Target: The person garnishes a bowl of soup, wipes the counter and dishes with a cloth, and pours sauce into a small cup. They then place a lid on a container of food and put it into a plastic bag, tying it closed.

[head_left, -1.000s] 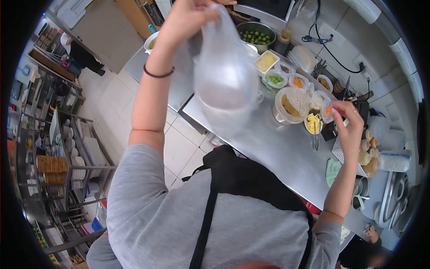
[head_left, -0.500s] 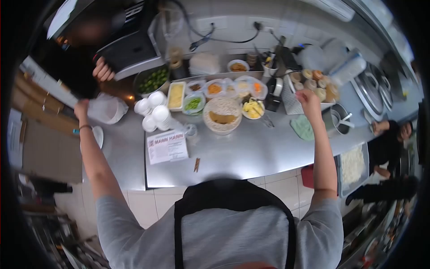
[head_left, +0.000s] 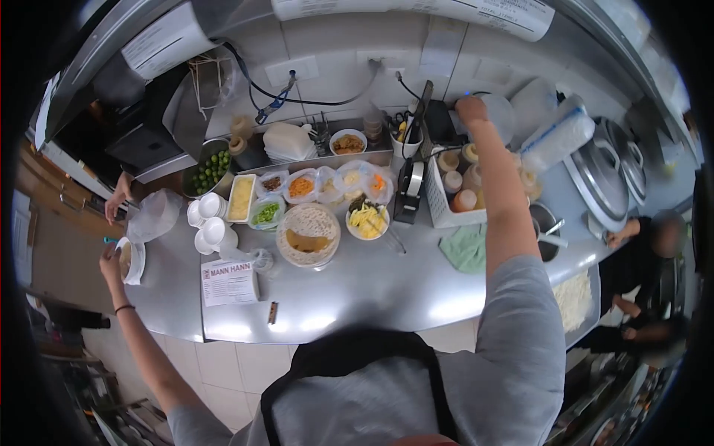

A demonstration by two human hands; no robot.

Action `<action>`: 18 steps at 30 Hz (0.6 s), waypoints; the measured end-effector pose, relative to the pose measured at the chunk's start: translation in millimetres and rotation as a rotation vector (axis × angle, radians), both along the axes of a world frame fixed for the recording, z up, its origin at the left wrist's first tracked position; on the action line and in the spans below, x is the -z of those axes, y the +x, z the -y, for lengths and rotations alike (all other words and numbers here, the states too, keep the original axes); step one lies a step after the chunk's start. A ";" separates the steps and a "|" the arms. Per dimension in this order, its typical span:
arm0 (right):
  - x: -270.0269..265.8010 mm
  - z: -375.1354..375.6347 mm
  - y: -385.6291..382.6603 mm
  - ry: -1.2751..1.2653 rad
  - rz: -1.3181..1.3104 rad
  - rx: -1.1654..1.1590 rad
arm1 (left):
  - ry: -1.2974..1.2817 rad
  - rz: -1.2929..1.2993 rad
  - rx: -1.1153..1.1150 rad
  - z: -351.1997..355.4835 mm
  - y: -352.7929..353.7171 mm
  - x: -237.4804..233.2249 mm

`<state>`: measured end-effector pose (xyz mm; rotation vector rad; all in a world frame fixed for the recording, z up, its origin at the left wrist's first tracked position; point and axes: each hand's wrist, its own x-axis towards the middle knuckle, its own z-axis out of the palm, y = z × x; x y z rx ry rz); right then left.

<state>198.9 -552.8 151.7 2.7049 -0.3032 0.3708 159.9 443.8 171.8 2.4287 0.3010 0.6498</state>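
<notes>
At the far left, my left hand [head_left: 110,263] is at the near rim of a white bowl [head_left: 135,269] with something pale inside, its fingers curled against the edge. A clear plastic bag [head_left: 155,215] lies just beyond that bowl. My right hand [head_left: 471,111] is stretched to the back of the counter, fingers closed, beside round clear plastic lids [head_left: 497,119] and a black box [head_left: 442,121]. What it grips, if anything, is hidden. Beneath my right forearm stands a white basket [head_left: 453,216] with several sauce bottles [head_left: 465,200].
Tubs of toppings [head_left: 302,186], a large round container [head_left: 307,223] with a brown scoop and white cups [head_left: 216,232] cover the middle. A printed pad [head_left: 229,282] lies in front. Another person's hand [head_left: 119,199] is at back left; a co-worker's hand [head_left: 621,234] is at right.
My left hand has moved from the plastic bag to the white bowl. My right hand has gone from above the basket to farther back. The view has shifted right and upward.
</notes>
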 end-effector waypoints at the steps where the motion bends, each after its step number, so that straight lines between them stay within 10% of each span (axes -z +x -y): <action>1: -2.6 -1.2 4.9 -0.101 -0.096 -0.094 | -0.069 0.003 -0.004 1.6 -21.9 -4.3; 18: -44.8 35.9 22.2 -0.027 -0.261 -0.130 | -0.235 -0.125 -0.253 148.0 -211.8 -81.5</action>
